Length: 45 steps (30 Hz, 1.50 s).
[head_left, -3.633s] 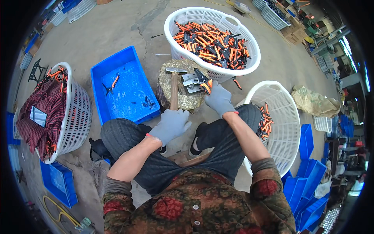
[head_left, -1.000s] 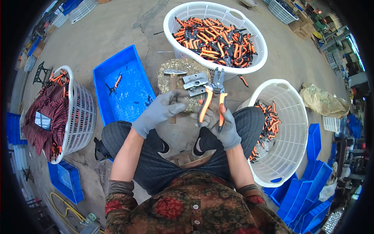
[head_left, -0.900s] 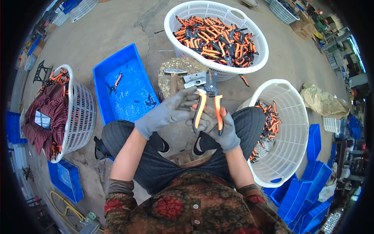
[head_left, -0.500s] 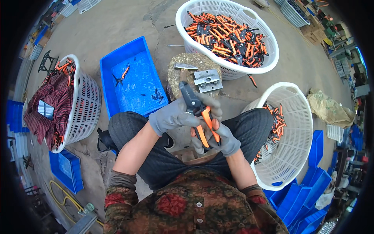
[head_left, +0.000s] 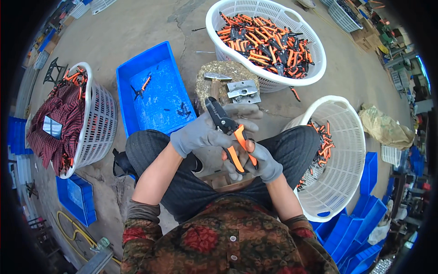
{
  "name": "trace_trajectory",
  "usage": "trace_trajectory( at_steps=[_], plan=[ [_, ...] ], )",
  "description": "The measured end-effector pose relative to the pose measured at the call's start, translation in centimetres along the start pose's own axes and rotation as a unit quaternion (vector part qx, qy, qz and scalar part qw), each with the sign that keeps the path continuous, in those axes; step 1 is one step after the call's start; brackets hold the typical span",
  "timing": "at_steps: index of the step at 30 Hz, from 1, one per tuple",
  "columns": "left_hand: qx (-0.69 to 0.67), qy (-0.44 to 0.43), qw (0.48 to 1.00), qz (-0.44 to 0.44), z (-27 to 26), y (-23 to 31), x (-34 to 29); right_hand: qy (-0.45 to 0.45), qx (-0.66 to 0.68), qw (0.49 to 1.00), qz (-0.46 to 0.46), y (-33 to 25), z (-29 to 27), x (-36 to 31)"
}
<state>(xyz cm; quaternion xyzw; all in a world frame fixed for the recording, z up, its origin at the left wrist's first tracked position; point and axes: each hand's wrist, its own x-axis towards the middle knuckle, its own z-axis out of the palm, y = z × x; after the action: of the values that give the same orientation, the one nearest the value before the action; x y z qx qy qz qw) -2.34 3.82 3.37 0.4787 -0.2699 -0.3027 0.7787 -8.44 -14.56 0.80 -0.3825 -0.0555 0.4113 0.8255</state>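
Wire strippers (head_left: 224, 122) with a black toothed head and orange handles are held between my two gloved hands, head pointing up and left, handles spread. My left hand (head_left: 198, 133) supports the head, its thumb near the pivot and its fingers behind, partly stretched out. Around the orange handles, my right hand (head_left: 264, 162) is closed, with bare fingertips showing through the glove. Just beyond my hands stands a round stone block (head_left: 205, 73) with a hammer (head_left: 217, 77) and a metal plate fixture (head_left: 242, 91) on it.
A white basket (head_left: 319, 68) piled with orange-handled tools stands at the far right. Another white basket (head_left: 351, 150) by my right knee holds fewer. Left are a blue tray (head_left: 159, 109) with one tool and scraps, and a white basket (head_left: 102, 123) under a checked cloth (head_left: 57, 118).
The wire strippers' head has tilted further left and down slightly. My left fingers behind the tool have spread out more. My right hand keeps its grip on the handles.
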Motion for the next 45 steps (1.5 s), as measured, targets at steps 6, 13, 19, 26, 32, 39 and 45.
trace_trajectory(
  at_steps=[6, 13, 19, 26, 32, 39, 45],
  plan=[
    [0.103, -0.003, 0.993, -0.053, -1.7, -1.1, 1.0, -0.009, -0.063, 0.997, -0.042, -4.0, -1.9, 0.2],
    [0.019, 0.2, 0.979, -0.024, -2.6, -1.6, 1.1, 0.142, -0.055, 0.939, -0.309, -11.3, -3.9, 0.6],
    [0.037, 0.207, 0.975, -0.07, -1.6, -2.3, 0.9, 0.298, -0.278, 0.869, -0.282, -7.4, -8.4, -11.0],
    [0.12, 0.18, 0.966, -0.142, 0.1, -3.9, 2.6, 0.581, 0.099, 0.74, -0.323, 4.0, -29.0, -31.1],
    [0.145, 0.164, 0.956, -0.198, -1.1, -6.7, 4.5, 0.687, 0.202, 0.688, -0.119, 16.3, -39.4, -35.4],
    [0.165, 0.239, 0.943, -0.162, -2.2, -6.6, 5.2, 0.675, 0.222, 0.703, -0.029, 19.5, -44.6, -24.7],
    [0.156, 0.215, 0.948, -0.174, -1.8, -7.8, 6.4, 0.717, 0.225, 0.657, -0.056, 21.1, -48.4, -27.2]
  ],
)
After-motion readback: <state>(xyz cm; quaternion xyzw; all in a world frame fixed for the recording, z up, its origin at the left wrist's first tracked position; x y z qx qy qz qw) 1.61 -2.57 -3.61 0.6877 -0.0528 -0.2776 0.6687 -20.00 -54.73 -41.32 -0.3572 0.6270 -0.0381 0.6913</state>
